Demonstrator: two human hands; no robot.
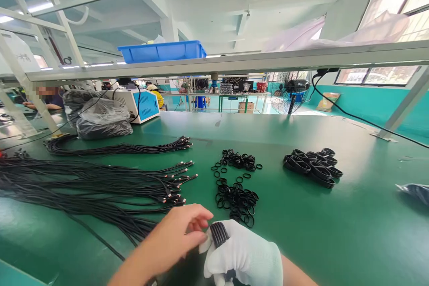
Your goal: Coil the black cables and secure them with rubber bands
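Observation:
My right hand [243,252], in a white glove, is closed around a coiled black cable [220,234]. Its stacked loops show above the gloved fingers, and a dark end pokes out below them. My bare left hand [187,228] is just left of the coil, its fingers bent and apart from the thumb, with nothing visible between them. Whether the thumb touches the glove I cannot tell. Beyond my hands lie two loose piles of black rings, a near pile [237,199] and a far pile [237,160]. Straight black cables [110,178] with metal plugs spread out at the left.
Coiled black cables [313,165] are heaped at the right. Farther back are another cable bundle [124,148], a plastic-bagged bundle [103,118], a blue-and-white machine [144,105] and a fan [291,91]. A shelf [234,63] carrying a blue tray [164,52] spans the green table [301,223].

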